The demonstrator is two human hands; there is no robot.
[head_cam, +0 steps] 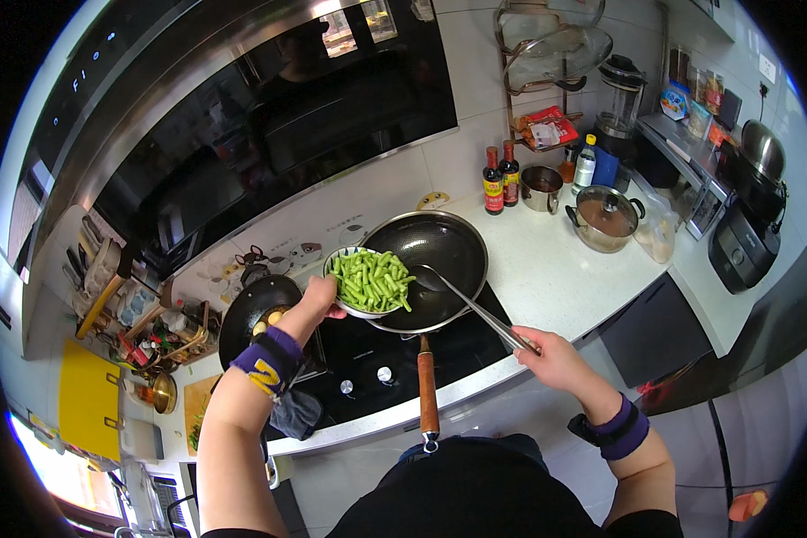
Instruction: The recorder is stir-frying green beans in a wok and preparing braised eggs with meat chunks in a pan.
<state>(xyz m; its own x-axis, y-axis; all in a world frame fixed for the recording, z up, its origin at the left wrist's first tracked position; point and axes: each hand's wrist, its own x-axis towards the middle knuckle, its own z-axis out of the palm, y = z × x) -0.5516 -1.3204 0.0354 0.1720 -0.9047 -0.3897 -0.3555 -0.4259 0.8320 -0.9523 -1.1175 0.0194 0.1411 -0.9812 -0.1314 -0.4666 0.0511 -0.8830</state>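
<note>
My left hand [323,299] grips the rim of a white bowl [358,313] heaped with cut green beans [371,279], tilted over the left side of a large dark wok [447,242]. The wok stands on the black cooktop [363,376], its wooden handle [428,390] pointing towards me. In my right hand [545,356] is the handle of a metal ladle [477,309], whose head rests in the wok near the beans. A second black wok [242,313] with round pale pieces in dark liquid sits to the left, partly hidden by my left forearm.
Two sauce bottles [493,181], a small metal pot [541,190] and a lidded pot [605,218] stand on the white counter right of the wok. A grey cloth [296,413] lies at the cooktop's front left. A cutting board [198,397] and cluttered racks are further left.
</note>
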